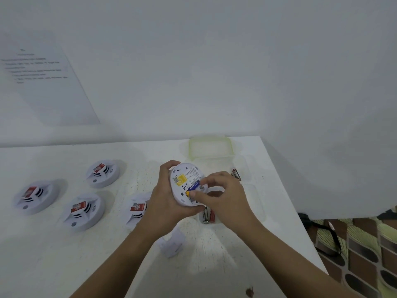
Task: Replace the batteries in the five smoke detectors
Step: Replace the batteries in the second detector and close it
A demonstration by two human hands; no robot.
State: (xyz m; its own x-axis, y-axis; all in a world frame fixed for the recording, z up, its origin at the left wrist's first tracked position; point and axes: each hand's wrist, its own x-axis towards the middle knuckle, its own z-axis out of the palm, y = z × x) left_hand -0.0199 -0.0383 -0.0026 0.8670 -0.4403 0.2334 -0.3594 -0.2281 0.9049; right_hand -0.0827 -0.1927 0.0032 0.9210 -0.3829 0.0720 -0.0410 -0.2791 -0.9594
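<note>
My left hand [166, 201] grips a white round smoke detector [184, 181], held up with its back facing me. A yellow label and an open battery bay show on it. A blue and yellow battery [191, 188] lies in the bay, and my right hand [217, 192] pinches it with thumb and fingertips. Several more detectors sit face up on the white table: one at the far left [34, 196], one behind it [103, 173], one in front [83, 211], and one [137, 209] partly hidden by my left wrist. Loose batteries [207, 216] lie under my hands, another [236, 174] lies to the right.
A clear container lid with a green rim [210, 147] lies at the table's back. A white plastic cover [171, 244] lies near my left forearm. The table's right edge [300, 222] drops to a patterned floor. A printed sheet [43, 78] hangs on the wall.
</note>
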